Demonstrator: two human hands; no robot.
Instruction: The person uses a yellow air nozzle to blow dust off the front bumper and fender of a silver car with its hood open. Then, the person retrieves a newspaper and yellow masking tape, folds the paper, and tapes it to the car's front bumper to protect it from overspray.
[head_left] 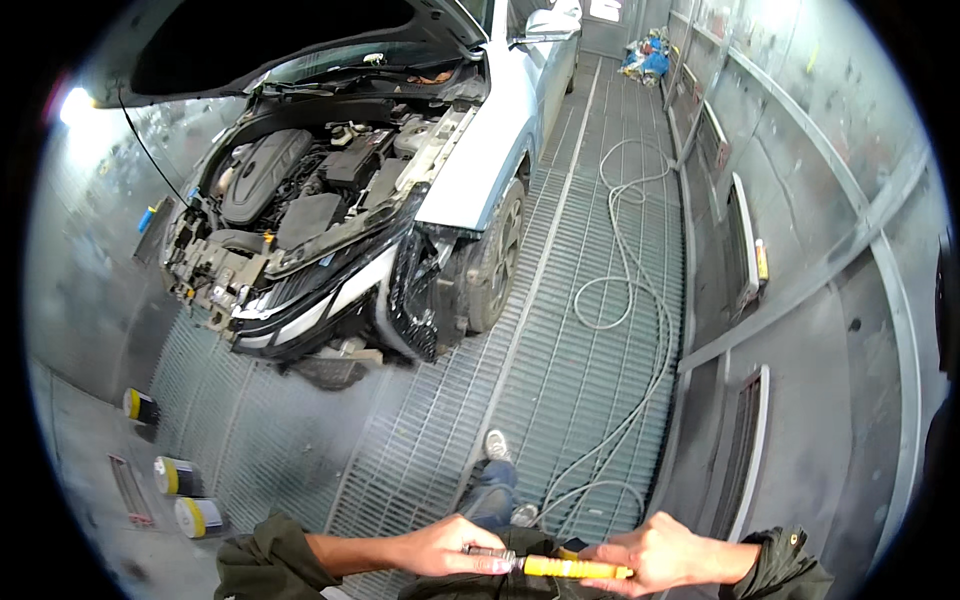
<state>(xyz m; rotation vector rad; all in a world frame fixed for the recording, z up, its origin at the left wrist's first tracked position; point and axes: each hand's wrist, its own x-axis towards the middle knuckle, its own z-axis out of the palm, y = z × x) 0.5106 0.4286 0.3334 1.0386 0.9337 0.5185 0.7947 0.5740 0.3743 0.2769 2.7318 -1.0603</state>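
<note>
Low in the view, my left hand (440, 547) is closed around the silvery-grey end of a slim yellow ribbed tool (562, 567). My right hand (658, 556) grips the yellow end of the same tool, which lies nearly level between both hands, close to my body. Its exact kind is not clear. Ahead stands a light-coloured car (495, 130) with its hood (270, 45) raised and the engine (268, 175) exposed. The front bumper area is partly stripped, with black and white trim (340, 300) hanging at the corner. Neither hand touches the car.
A pale hose (640, 290) winds in loops over the grated floor (560, 350) at the right. Several yellow-and-white cans (200, 517) stand along the left wall. Metal wall panels (800, 400) with vents run down the right. A blue-and-white heap (648, 60) lies at the far end.
</note>
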